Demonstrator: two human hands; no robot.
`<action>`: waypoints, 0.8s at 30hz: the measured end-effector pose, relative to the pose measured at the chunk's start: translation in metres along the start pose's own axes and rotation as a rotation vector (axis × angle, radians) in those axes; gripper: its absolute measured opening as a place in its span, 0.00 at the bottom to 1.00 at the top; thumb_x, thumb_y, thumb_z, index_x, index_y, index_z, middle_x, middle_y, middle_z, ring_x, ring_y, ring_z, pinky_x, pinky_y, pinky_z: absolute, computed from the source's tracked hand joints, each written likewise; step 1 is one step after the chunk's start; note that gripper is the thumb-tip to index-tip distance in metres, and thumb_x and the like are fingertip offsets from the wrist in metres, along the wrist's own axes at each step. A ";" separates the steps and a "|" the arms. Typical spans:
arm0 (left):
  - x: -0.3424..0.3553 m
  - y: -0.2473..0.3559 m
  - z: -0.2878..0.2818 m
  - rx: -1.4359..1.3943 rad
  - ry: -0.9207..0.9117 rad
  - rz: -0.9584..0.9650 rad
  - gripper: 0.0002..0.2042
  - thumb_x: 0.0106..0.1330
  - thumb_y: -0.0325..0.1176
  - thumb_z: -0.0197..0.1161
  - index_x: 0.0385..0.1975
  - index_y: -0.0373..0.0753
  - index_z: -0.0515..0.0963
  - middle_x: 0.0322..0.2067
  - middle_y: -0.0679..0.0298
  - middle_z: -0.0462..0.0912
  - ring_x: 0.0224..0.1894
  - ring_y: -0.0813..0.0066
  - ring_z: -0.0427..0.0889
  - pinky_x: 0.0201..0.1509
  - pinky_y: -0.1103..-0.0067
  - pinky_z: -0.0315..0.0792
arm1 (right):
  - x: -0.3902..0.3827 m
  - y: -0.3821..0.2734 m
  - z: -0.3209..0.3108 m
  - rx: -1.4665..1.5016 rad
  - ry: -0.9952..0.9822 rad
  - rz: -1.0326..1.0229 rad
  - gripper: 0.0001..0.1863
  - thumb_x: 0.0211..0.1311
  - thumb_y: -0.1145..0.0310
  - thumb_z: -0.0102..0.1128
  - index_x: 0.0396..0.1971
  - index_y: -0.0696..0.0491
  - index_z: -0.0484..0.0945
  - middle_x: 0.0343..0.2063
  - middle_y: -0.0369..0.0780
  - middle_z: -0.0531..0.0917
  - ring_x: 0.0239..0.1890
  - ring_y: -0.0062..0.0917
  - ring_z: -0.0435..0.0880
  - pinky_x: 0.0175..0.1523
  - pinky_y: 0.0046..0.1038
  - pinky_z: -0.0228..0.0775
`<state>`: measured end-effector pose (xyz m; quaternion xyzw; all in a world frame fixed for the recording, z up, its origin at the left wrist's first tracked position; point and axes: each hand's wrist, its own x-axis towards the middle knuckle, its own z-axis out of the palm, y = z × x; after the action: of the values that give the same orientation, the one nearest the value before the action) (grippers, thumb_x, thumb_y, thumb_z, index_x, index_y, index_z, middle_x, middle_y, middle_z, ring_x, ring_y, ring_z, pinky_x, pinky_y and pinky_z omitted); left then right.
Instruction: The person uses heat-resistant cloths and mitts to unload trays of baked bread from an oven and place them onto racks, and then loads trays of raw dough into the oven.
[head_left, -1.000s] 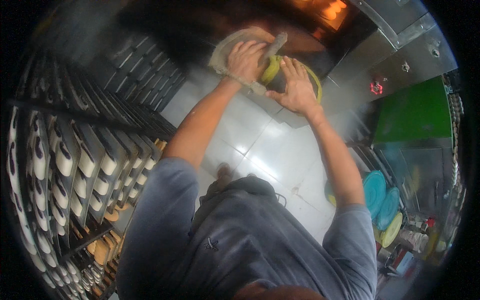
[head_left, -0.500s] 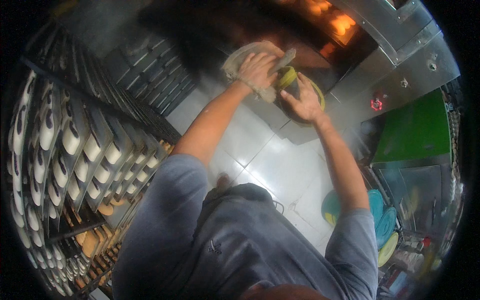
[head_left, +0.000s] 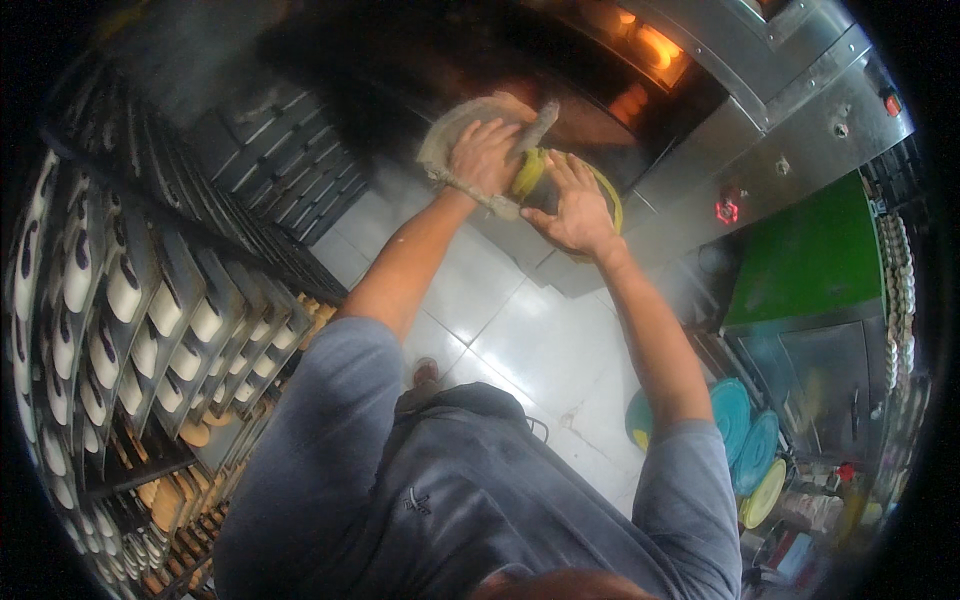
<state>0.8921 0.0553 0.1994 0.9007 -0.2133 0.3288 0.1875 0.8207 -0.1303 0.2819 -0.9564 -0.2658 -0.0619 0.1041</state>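
Before the mouth of the oven (head_left: 735, 55), both my arms reach forward. My left hand (head_left: 485, 155) lies over a worn grey-beige cloth pad (head_left: 440, 140), its fingers stretched out. A thick greyish roll, perhaps part of that pad, sticks up beside its fingertips. On a dark round pad with yellow edging (head_left: 612, 195) rests my right hand (head_left: 578, 210), fingers extended and thumb apart, pointing toward the left hand. The two pads meet or overlap between my hands. What lies under them is hidden.
Tall racks of trays (head_left: 120, 330) with pale dough pieces stand at left, browned ones lower down. Inside the oven, bread glows orange (head_left: 658, 48). A red valve knob (head_left: 727, 210) juts from its front. At right are a green panel (head_left: 805, 255) and turquoise lids (head_left: 755, 450).
The whole view has shifted, so the oven and racks sit further left in the picture. My hands stay on the pads, with little movement relative to the oven.
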 end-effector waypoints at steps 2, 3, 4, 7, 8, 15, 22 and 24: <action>-0.001 0.000 -0.001 -0.025 0.007 -0.005 0.18 0.62 0.40 0.56 0.48 0.37 0.77 0.55 0.65 0.74 0.62 0.67 0.65 0.67 0.66 0.51 | 0.000 -0.003 0.000 0.019 0.016 0.001 0.43 0.52 0.47 0.61 0.64 0.55 0.58 0.66 0.46 0.58 0.68 0.44 0.52 0.70 0.38 0.46; -0.001 -0.001 -0.001 -0.023 0.015 -0.002 0.18 0.62 0.40 0.56 0.47 0.37 0.77 0.55 0.65 0.75 0.62 0.67 0.66 0.67 0.67 0.51 | -0.001 -0.003 -0.001 0.029 0.024 0.001 0.43 0.52 0.47 0.60 0.64 0.56 0.58 0.65 0.46 0.58 0.68 0.44 0.52 0.70 0.38 0.46; -0.002 -0.001 -0.001 -0.022 0.020 0.000 0.18 0.61 0.40 0.57 0.46 0.36 0.78 0.54 0.65 0.75 0.62 0.67 0.66 0.67 0.67 0.51 | -0.001 -0.003 0.000 0.029 0.034 0.000 0.42 0.53 0.48 0.60 0.64 0.56 0.58 0.65 0.46 0.59 0.68 0.44 0.52 0.70 0.39 0.46; -0.003 -0.001 0.001 -0.036 0.043 0.009 0.18 0.61 0.40 0.56 0.46 0.35 0.78 0.54 0.64 0.75 0.61 0.66 0.67 0.66 0.67 0.52 | 0.000 -0.001 0.003 0.032 0.059 -0.008 0.40 0.55 0.49 0.59 0.63 0.56 0.59 0.64 0.47 0.60 0.68 0.44 0.53 0.70 0.38 0.47; -0.003 -0.002 0.001 -0.032 0.045 0.018 0.18 0.62 0.40 0.56 0.46 0.34 0.78 0.54 0.64 0.75 0.61 0.66 0.67 0.66 0.66 0.52 | 0.001 0.002 0.006 0.036 0.063 -0.012 0.39 0.55 0.50 0.58 0.63 0.57 0.60 0.64 0.48 0.61 0.68 0.44 0.54 0.70 0.38 0.47; -0.003 -0.002 0.002 -0.032 0.074 0.020 0.18 0.63 0.42 0.54 0.44 0.34 0.78 0.53 0.62 0.75 0.60 0.64 0.68 0.66 0.66 0.51 | -0.001 0.002 0.006 0.129 0.091 -0.008 0.34 0.55 0.59 0.60 0.61 0.55 0.63 0.60 0.52 0.66 0.65 0.46 0.59 0.67 0.38 0.54; -0.003 -0.003 0.004 -0.041 0.065 0.004 0.19 0.63 0.43 0.53 0.44 0.34 0.78 0.53 0.61 0.76 0.60 0.63 0.68 0.66 0.66 0.53 | -0.001 0.002 0.008 0.164 0.145 0.026 0.34 0.52 0.63 0.64 0.59 0.55 0.65 0.58 0.54 0.67 0.62 0.47 0.63 0.65 0.38 0.58; -0.003 -0.001 0.004 -0.046 0.081 0.009 0.19 0.63 0.43 0.54 0.44 0.34 0.78 0.52 0.61 0.76 0.60 0.63 0.68 0.66 0.65 0.53 | -0.001 0.000 0.006 0.180 0.157 0.036 0.34 0.51 0.61 0.64 0.59 0.55 0.66 0.58 0.54 0.67 0.62 0.47 0.64 0.65 0.38 0.58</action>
<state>0.8926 0.0550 0.1943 0.8813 -0.2169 0.3607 0.2151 0.8203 -0.1293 0.2755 -0.9400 -0.2440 -0.1104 0.2113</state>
